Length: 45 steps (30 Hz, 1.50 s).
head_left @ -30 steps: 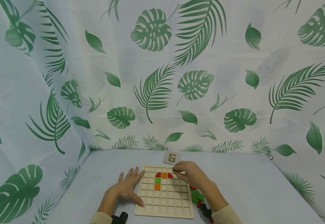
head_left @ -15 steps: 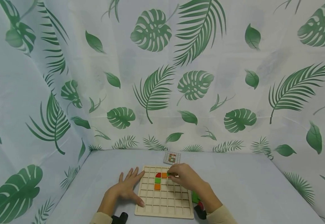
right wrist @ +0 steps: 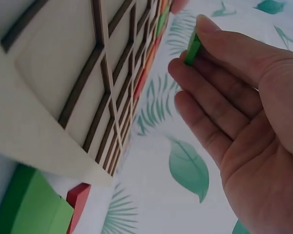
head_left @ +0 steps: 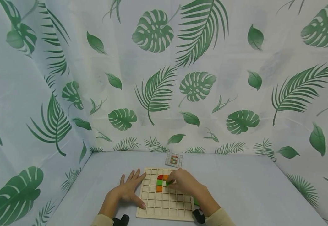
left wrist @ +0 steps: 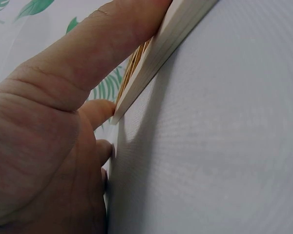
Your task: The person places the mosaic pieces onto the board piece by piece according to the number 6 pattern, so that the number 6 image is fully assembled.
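A wooden grid board (head_left: pixel 164 208) lies on the table. My left hand (head_left: pixel 126 190) is spread at its left side, the thumb resting on the rim and a fingertip at the upper left edge. Between thumb and fingers, my right hand (head_left: pixel 187 182) pinches a small green tile (right wrist: pixel 193 50), held just over the board. Set in the grid are a red rounded tile (head_left: pixel 160 177), an orange tile (head_left: pixel 166 177), a green square tile (head_left: pixel 159 182) and another orange tile (head_left: pixel 159 189). The right hand hides the red tile at the row's right end in the head view.
Behind the board lies a small card (head_left: pixel 173 159) with a coloured grid pattern. Loose green blocks (right wrist: pixel 27 202) and a red block (right wrist: pixel 78 202) sit off the board's right edge, partly behind the right arm. A leaf-printed cloth wall (head_left: pixel 164 131) closes the back.
The right hand has moved left and nearer across the board with the green tile, from the upper right to just right of the placed tiles. The left hand has stayed put.
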Each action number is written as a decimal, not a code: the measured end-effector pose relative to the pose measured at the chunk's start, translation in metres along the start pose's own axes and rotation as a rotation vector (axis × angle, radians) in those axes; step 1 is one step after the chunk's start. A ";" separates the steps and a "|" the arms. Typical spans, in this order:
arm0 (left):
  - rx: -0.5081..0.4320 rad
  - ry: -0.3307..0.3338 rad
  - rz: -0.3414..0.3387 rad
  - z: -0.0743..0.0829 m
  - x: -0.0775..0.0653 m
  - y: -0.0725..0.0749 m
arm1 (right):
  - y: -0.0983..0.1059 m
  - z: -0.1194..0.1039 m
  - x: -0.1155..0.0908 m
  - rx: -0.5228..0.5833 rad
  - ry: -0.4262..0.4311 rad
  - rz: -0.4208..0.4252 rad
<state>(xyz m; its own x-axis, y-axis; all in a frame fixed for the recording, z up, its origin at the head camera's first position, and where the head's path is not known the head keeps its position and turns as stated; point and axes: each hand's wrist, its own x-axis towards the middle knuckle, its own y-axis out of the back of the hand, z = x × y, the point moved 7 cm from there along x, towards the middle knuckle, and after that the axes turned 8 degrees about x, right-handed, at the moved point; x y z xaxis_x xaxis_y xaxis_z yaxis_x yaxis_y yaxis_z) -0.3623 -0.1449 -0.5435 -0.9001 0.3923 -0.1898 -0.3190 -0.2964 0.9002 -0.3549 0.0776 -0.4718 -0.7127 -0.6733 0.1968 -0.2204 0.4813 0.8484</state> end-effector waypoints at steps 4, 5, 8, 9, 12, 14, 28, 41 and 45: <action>-0.008 0.000 0.003 0.000 0.000 0.000 | -0.004 -0.001 0.002 0.038 0.004 -0.022; -0.008 0.000 0.003 0.000 0.000 0.000 | -0.005 -0.001 0.002 0.034 0.009 -0.022; -0.003 0.002 0.003 0.000 0.001 0.000 | -0.009 -0.002 0.003 0.004 0.015 -0.019; -0.001 0.002 0.003 -0.001 0.001 -0.001 | -0.010 -0.002 0.003 -0.007 0.011 -0.020; 0.000 0.002 0.001 -0.001 0.001 -0.001 | -0.013 -0.002 0.003 -0.033 0.000 -0.028; 0.000 0.002 0.001 -0.001 0.001 -0.001 | -0.015 -0.002 0.004 -0.039 -0.007 -0.040; 0.005 0.005 0.001 -0.001 0.001 -0.001 | -0.021 -0.003 0.006 -0.053 0.003 -0.057; 0.003 0.001 -0.002 -0.001 0.001 0.000 | -0.025 -0.004 0.009 -0.083 0.001 -0.064; 0.003 -0.002 -0.001 -0.001 0.001 -0.001 | -0.028 -0.002 0.009 -0.078 -0.011 -0.074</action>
<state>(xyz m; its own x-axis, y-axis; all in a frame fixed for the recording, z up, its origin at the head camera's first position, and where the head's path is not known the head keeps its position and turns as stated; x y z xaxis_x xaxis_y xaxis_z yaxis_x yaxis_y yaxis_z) -0.3632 -0.1447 -0.5449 -0.8993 0.3939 -0.1897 -0.3188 -0.2937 0.9012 -0.3537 0.0568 -0.4930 -0.7034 -0.6994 0.1270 -0.2206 0.3846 0.8964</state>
